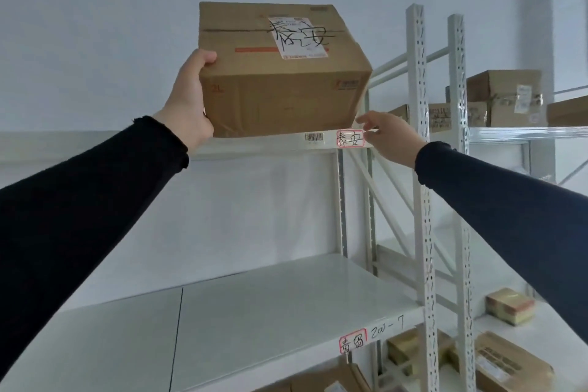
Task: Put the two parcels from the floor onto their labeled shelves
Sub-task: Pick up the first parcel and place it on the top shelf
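While the head view looks up at a white shelving rack, the left hand (187,102) grips the near left corner of a cardboard parcel (280,73), thumb over the top edge and palm against its side. The parcel sits tilted, its bottom near edge on the front lip of the top shelf (254,145), just right of that hand. A white label (297,37) on its upper face carries handwritten black characters. The right hand (389,138) is loosely open with nothing in it, fingertips just below the parcel's lower right corner and touching or nearly touching the shelf edge. Just left of that hand is a red-bordered shelf tag (350,138) with matching characters. Below both hands lies a bare lower shelf (254,312) with its own tag (352,343). To the right of the right hand, other boxes (504,98) sit on a neighbouring rack.
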A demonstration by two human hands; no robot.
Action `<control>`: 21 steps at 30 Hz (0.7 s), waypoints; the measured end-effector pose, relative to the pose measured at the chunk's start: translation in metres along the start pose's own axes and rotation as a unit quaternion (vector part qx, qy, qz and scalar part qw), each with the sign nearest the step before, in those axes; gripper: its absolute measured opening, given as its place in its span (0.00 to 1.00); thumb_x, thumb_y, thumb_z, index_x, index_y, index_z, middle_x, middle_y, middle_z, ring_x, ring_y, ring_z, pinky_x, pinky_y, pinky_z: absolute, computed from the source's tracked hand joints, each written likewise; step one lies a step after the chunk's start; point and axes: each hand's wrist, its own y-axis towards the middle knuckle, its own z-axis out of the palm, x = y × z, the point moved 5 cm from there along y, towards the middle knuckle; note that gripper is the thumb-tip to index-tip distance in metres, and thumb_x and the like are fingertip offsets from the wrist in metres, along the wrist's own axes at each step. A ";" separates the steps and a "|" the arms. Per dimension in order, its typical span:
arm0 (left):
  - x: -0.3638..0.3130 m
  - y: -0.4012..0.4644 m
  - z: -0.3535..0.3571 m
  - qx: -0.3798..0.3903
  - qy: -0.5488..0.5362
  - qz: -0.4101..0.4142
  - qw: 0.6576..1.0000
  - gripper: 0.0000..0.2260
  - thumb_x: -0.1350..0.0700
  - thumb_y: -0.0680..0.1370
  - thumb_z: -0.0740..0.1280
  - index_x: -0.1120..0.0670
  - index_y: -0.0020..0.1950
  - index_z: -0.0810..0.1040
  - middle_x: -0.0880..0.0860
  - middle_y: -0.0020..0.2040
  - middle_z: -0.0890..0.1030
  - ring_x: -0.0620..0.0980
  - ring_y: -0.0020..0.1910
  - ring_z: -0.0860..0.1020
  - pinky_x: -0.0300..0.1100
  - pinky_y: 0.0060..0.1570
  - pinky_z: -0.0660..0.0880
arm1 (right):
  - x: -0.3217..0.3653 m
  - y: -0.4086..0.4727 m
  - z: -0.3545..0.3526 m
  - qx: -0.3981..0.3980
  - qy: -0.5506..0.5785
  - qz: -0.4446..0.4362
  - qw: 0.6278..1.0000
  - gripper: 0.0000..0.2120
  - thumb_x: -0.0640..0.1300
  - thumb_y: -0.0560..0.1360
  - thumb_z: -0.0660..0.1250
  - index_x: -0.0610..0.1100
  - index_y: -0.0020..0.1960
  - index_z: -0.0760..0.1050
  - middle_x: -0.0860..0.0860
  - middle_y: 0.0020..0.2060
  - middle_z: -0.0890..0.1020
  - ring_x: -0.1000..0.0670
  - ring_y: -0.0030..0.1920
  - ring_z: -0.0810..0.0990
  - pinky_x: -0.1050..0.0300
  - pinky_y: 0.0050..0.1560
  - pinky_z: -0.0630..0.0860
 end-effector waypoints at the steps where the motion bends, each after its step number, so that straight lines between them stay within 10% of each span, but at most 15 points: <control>1: 0.001 0.010 0.004 -0.003 0.009 -0.001 1.000 0.14 0.43 0.70 0.74 0.46 0.53 0.85 0.51 0.64 0.87 0.56 0.61 0.86 0.67 0.61 0.79 | -0.005 0.010 0.003 -0.004 -0.006 0.000 1.000 0.17 0.41 0.79 0.59 0.48 0.67 0.74 0.48 0.60 0.80 0.45 0.56 0.79 0.47 0.57 0.77; 11: 0.013 0.095 0.021 -0.021 0.056 -0.026 0.998 0.25 0.38 0.64 0.75 0.45 0.60 0.83 0.50 0.62 0.86 0.58 0.60 0.84 0.65 0.65 0.72 | -0.034 0.081 0.021 -0.012 -0.083 -0.002 0.996 0.17 0.45 0.79 0.63 0.47 0.67 0.73 0.48 0.60 0.79 0.50 0.51 0.74 0.54 0.54 0.71; 15: 0.021 0.134 0.019 -0.032 0.037 -0.059 0.997 0.45 0.37 0.57 0.77 0.45 0.74 0.76 0.49 0.77 0.75 0.60 0.75 0.72 0.71 0.70 0.60 | -0.035 0.100 0.034 0.012 -0.055 -0.006 0.998 0.20 0.48 0.77 0.68 0.44 0.67 0.73 0.48 0.60 0.78 0.48 0.53 0.75 0.54 0.56 0.71; 21: 0.037 0.152 0.032 0.015 0.134 -0.065 0.989 0.32 0.29 0.75 0.62 0.46 0.71 0.80 0.51 0.65 0.85 0.59 0.63 0.83 0.62 0.65 0.72 | -0.039 0.130 0.042 0.090 0.008 0.002 0.996 0.30 0.56 0.71 0.74 0.44 0.68 0.71 0.51 0.59 0.78 0.47 0.58 0.77 0.53 0.60 0.72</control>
